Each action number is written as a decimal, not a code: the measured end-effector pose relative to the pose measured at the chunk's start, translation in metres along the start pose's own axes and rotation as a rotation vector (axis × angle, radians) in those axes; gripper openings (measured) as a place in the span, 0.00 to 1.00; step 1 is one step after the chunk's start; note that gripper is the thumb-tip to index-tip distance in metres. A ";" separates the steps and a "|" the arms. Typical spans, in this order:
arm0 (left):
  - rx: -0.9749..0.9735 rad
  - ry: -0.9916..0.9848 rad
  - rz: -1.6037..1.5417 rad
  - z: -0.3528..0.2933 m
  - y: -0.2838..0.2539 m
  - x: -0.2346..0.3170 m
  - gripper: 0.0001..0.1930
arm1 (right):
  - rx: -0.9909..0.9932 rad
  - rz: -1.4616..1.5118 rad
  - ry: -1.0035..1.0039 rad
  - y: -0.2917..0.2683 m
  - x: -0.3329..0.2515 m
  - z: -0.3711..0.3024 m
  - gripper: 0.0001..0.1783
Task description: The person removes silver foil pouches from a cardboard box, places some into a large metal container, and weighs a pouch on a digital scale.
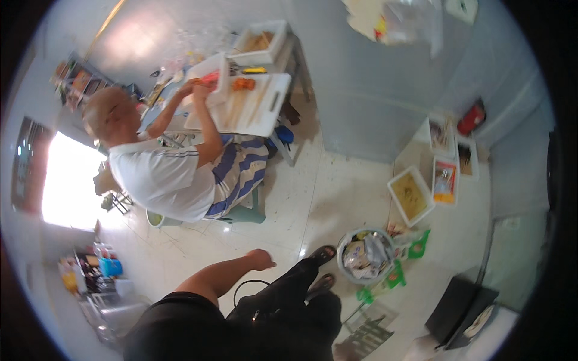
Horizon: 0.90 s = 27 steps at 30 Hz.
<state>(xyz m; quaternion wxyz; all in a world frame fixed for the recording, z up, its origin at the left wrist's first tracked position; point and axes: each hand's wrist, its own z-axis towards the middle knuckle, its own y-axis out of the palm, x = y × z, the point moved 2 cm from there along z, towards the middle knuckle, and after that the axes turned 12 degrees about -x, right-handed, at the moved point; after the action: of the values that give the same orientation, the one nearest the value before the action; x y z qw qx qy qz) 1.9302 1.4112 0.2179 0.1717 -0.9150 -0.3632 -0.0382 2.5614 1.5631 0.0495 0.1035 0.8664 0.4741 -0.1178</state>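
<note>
My left hand (pixel 261 260) hangs over the floor in front of my legs, with its fingers curled in and no object visible in it. Low at the bottom edge, a blurred skin-coloured patch (pixel 348 352) looks like part of my right hand; its fingers cannot be made out. Closest to my feet stands a round grey tub (pixel 366 278) filled with bags and wrappers. Green-and-white packages (pixel 415 245) lie beside it. A grey slotted piece (pixel 368 338), perhaps a stool top, shows near the right-hand patch.
A seated co-worker (pixel 162 174) handles reddish food over a white tub (pixel 217 75). Orange food pieces (pixel 243 84) lie on the white cutting board (pixel 278 99). A white tray of liquid (pixel 394 186) and other containers sit by the right wall. A black box (pixel 454 307) stands lower right.
</note>
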 end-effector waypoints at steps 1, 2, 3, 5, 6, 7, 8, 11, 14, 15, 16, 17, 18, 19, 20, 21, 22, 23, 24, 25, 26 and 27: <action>-0.045 -0.080 -0.208 -0.033 -0.022 -0.006 0.32 | 0.060 0.396 0.041 -0.030 -0.025 -0.016 0.14; 0.004 -0.154 -0.323 -0.062 -0.006 -0.021 0.34 | 0.096 0.676 0.060 -0.069 -0.047 -0.053 0.14; 0.005 -0.203 -0.370 -0.087 0.008 -0.030 0.28 | 0.138 0.833 0.064 -0.100 -0.062 -0.080 0.13; 0.503 -0.015 -0.367 -0.076 0.109 -0.078 0.21 | 0.230 1.020 0.030 -0.152 -0.074 -0.119 0.13; 0.470 -0.129 -0.560 -0.093 0.125 -0.068 0.21 | 0.282 1.099 0.015 -0.173 -0.073 -0.135 0.13; 0.408 -0.247 -0.750 -0.119 0.146 -0.056 0.22 | 0.315 1.156 0.003 -0.189 -0.075 -0.151 0.12; 0.361 -0.274 -0.778 -0.124 0.205 -0.050 0.21 | 0.323 1.152 0.001 -0.208 -0.074 -0.165 0.12; 0.103 -0.014 -0.470 -0.146 0.263 -0.024 0.21 | 0.405 1.210 -0.035 -0.224 -0.069 -0.198 0.12; 0.099 -0.150 -0.619 -0.138 0.346 -0.014 0.17 | 0.261 1.161 -0.147 -0.246 -0.071 -0.195 0.09; 0.168 -0.120 -0.699 -0.159 0.344 -0.010 0.16 | 0.162 1.183 -0.216 -0.251 -0.062 -0.178 0.08; 0.320 -0.017 -0.802 -0.140 0.388 -0.021 0.17 | 0.044 1.180 -0.283 -0.260 -0.056 -0.159 0.08; 0.388 -0.066 -0.968 -0.154 0.394 -0.017 0.20 | 0.011 1.118 -0.266 -0.268 -0.071 -0.164 0.08; 0.447 -0.110 -1.125 -0.180 0.386 -0.013 0.24 | 0.024 1.029 -0.215 -0.271 -0.097 -0.171 0.08; 0.464 -0.140 -1.167 -0.202 0.389 -0.009 0.23 | 0.040 0.910 -0.156 -0.272 -0.133 -0.182 0.08; 0.476 -0.163 -1.204 -0.222 0.392 -0.007 0.22 | 0.048 0.791 -0.107 -0.268 -0.163 -0.188 0.08; 0.479 -0.184 -1.246 -0.240 0.400 -0.005 0.22 | 0.049 0.679 -0.067 -0.264 -0.189 -0.191 0.08; 0.427 -0.159 -1.392 -0.254 0.408 -0.007 0.20 | 0.045 0.570 -0.036 -0.259 -0.213 -0.192 0.08; 0.559 -0.132 -1.356 -0.231 0.441 -0.014 0.20 | 0.037 0.453 -0.011 -0.256 -0.238 -0.191 0.08; 0.685 -0.111 -1.320 -0.206 0.479 -0.021 0.19 | 0.027 0.342 0.010 -0.253 -0.264 -0.190 0.08; 0.712 -0.117 -1.449 -0.199 0.506 -0.021 0.19 | 0.017 0.239 0.026 -0.249 -0.290 -0.187 0.08; 0.746 -0.124 -1.571 -0.200 0.526 -0.024 0.19 | 0.007 0.151 0.036 -0.245 -0.318 -0.183 0.08; 0.758 -0.084 -1.657 -0.228 0.535 -0.027 0.20 | 0.004 0.077 0.040 -0.239 -0.345 -0.181 0.08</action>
<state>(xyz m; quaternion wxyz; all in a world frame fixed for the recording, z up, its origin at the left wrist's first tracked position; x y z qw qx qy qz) 2.2859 0.9534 0.2731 0.3651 -0.2440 -0.8984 0.0062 2.1983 1.4668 0.3103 0.0965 0.8864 0.4422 -0.0972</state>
